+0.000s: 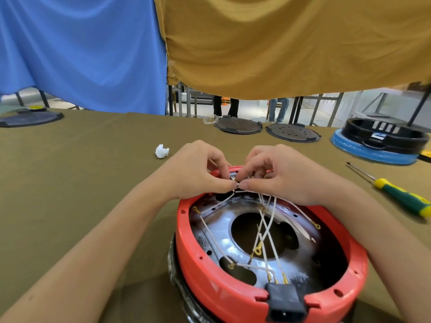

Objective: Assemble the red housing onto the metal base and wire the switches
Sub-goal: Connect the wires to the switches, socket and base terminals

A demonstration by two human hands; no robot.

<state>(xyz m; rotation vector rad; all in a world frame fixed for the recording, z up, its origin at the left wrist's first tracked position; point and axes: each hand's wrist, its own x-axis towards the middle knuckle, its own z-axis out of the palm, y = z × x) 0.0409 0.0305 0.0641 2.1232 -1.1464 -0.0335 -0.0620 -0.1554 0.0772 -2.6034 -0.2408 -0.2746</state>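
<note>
Two hands: left hand (198, 171) and right hand (275, 173) meet at the housing's 12 o'clock rim, fingertips nearly touching.
Grip, left: thumb and forefinger pinch a brass wire terminal (235, 183).
Grip, right: fingers curled, thumb and forefinger pinching a white lead (253, 191) just beside that terminal.
Red housing (210, 283): already seated on the metal base (217, 243), open side up, between the forearms.
Power socket (283, 301): black, clipped in the rim at 6 o'clock, leads running from it.
Loose ring terminals (257, 250): several lie unattached inside, at 10, 3 and 7 o'clock and near centre.
Step in hand: wiring; likely pushing a terminal onto the switch at 12 o'clock, though the switch itself is hidden by fingers.
Next move: needs the terminal lined up square and pressed home, then the remaining leads sorted.
Screwdriver (396, 194): green-and-yellow handle, on the table (81, 183) at 3 o'clock, well apart.
</note>
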